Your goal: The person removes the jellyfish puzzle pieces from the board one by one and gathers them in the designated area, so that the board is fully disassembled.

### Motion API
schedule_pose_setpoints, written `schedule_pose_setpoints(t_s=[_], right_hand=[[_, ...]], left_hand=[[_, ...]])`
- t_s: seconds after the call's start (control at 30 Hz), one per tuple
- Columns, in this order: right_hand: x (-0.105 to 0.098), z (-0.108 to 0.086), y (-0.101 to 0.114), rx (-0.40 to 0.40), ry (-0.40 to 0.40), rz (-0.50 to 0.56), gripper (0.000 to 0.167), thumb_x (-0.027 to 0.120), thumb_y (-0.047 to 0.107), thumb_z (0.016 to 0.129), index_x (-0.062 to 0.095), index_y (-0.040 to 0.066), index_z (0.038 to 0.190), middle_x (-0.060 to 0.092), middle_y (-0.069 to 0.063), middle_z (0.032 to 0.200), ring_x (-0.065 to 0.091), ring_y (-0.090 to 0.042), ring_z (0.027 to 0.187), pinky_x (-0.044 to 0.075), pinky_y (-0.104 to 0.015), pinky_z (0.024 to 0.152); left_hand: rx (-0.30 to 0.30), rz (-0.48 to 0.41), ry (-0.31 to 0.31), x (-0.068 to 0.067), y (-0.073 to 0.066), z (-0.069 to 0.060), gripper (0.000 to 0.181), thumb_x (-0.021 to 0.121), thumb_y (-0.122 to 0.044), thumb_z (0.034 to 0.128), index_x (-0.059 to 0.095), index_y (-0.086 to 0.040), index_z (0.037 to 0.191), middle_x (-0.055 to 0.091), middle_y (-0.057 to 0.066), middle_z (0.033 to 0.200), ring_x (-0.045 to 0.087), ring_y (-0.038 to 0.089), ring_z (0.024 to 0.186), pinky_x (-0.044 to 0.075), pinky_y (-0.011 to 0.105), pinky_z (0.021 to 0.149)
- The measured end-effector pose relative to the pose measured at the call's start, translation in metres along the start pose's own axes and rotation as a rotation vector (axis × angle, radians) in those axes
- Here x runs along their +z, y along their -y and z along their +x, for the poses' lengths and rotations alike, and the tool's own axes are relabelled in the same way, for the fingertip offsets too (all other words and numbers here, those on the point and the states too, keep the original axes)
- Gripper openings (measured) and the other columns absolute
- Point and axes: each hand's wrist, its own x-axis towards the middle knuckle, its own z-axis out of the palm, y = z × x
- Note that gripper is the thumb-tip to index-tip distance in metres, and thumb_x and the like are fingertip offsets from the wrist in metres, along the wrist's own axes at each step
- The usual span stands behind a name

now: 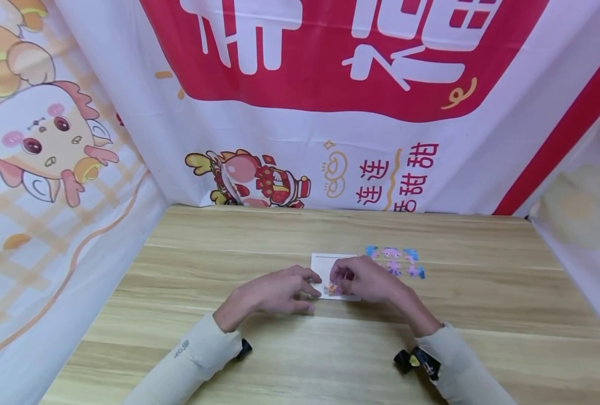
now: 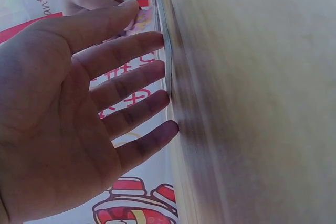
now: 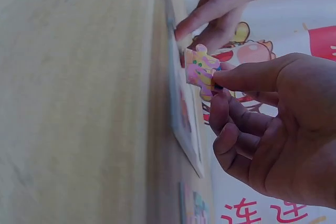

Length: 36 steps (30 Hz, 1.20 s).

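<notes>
A white puzzle tray (image 1: pixel 324 264) lies flat on the wooden table, partly covered by both hands. My right hand (image 1: pixel 373 279) is over its right half. In the right wrist view, that hand's thumb and forefinger pinch a pink and yellow jigsaw piece (image 3: pixel 198 71), held tilted just above the tray. A patch of pink and orange (image 1: pixel 333 288) shows under the right fingers; I cannot tell if all of it is the held piece. My left hand (image 1: pixel 281 289) rests at the tray's left edge, its fingers spread and fairly straight, fingertips touching the edge.
Several loose blue and pink jigsaw pieces (image 1: pixel 393 263) lie grouped on the table (image 1: pixel 229 242) just right of the tray. Printed cloth (image 1: pixel 279 124) hangs behind the table and along both sides. Dark wrist devices (image 1: pixel 417 361) sit at the sleeve cuffs.
</notes>
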Motion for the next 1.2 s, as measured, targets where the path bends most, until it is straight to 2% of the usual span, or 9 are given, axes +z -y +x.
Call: schedule_pose_setpoints(t_s=[0.2,0.4,0.73,0.93,1.2], right_hand=[[-0.012,-0.006,-0.004,0.008,-0.017,0.026,0.017,0.065,0.003,0.103,0.076,0.016,0.106,0.071,0.001,0.093,0.063,-0.015,0.084,0.056,-0.028,0.072],[-0.021,-0.016,-0.014,0.015,-0.035,0.019,0.014,0.065,0.005,0.103,0.075,0.015,0.106,0.068,0.001,0.092,0.059,-0.016,0.083,0.053,-0.027,0.068],[-0.035,-0.036,-0.038,0.038,-0.074,-0.016,0.015,0.067,0.004,0.102,0.076,0.016,0.104,0.069,0.002,0.093,0.060,-0.018,0.087,0.054,-0.027,0.072],[-0.042,-0.043,-0.053,0.037,-0.083,0.005,0.014,0.068,0.001,0.100,0.076,0.013,0.102,0.070,-0.001,0.096,0.060,-0.017,0.089,0.053,-0.026,0.076],[-0.049,-0.053,-0.061,0.071,-0.077,0.012,0.012,0.067,0.002,0.100,0.076,0.010,0.105,0.070,-0.003,0.097,0.060,-0.017,0.089,0.054,-0.025,0.075]], left_hand=[[-0.018,-0.012,0.004,0.000,0.001,0.001,0.037,0.073,-0.039,0.1030,0.075,-0.022,0.136,0.055,-0.002,0.161,0.049,0.020,0.149,0.044,0.044,0.125],[-0.025,-0.017,0.002,0.000,-0.001,0.000,0.037,0.073,-0.039,0.1032,0.076,-0.022,0.136,0.055,-0.002,0.160,0.049,0.020,0.149,0.045,0.043,0.124],[-0.027,-0.012,-0.013,0.001,-0.002,0.000,0.036,0.073,-0.038,0.1032,0.076,-0.021,0.135,0.056,-0.003,0.159,0.049,0.020,0.149,0.046,0.043,0.124],[-0.029,-0.016,-0.015,0.001,-0.003,0.000,0.036,0.073,-0.038,0.1031,0.077,-0.021,0.134,0.056,-0.003,0.159,0.050,0.020,0.148,0.046,0.044,0.123],[-0.027,-0.016,-0.012,0.000,-0.003,-0.001,0.036,0.073,-0.037,0.1030,0.077,-0.020,0.134,0.056,-0.003,0.159,0.050,0.020,0.148,0.046,0.044,0.124]])
